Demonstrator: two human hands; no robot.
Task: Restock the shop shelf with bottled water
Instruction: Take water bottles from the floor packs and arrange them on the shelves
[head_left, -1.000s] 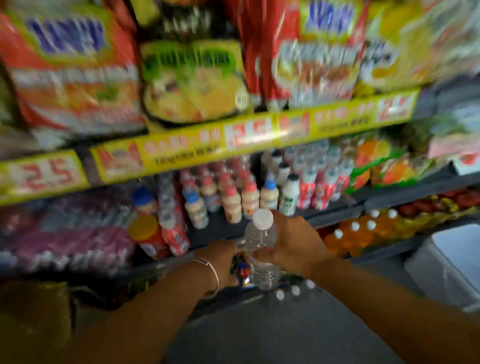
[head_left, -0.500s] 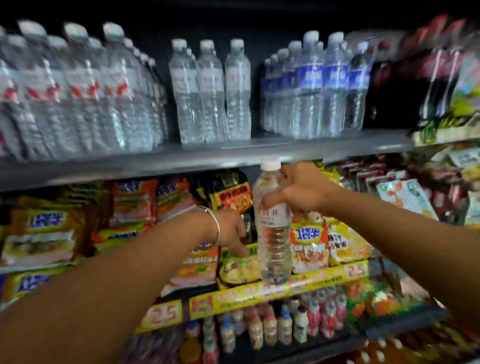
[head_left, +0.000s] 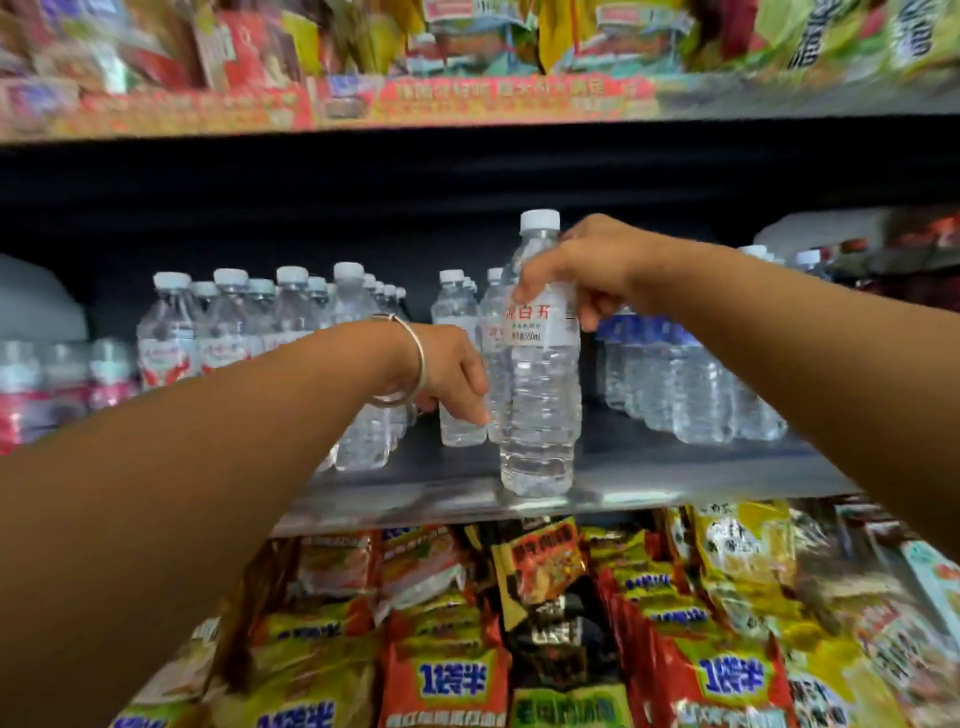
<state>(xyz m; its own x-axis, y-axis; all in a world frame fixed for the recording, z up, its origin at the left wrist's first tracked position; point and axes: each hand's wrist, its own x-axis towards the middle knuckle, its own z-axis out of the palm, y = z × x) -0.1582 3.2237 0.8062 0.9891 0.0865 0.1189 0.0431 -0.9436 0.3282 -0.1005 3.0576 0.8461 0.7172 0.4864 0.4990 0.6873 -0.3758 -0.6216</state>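
I see a grey metal shelf (head_left: 675, 478) under a dark recess, and I take its front lip as my mark. On that lip, upright, stands the water bottle (head_left: 540, 415); my right hand (head_left: 587, 265) pinches its shoulder. Behind it stand rows of bottles (head_left: 249, 332). My left hand (head_left: 452, 379), fingers loosely curled, holds nothing just left of it. Below the lip lie snack packets (head_left: 545, 623).

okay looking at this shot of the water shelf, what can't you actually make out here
All in the head view:
- Left hand: its fingertips point away, so whether they touch a bottle is unclear.
- Held bottle: the right hand covers its shoulder.
- Snack packets below: print smeared by motion blur.
- Blue-label bottles: partly hidden by the right forearm.
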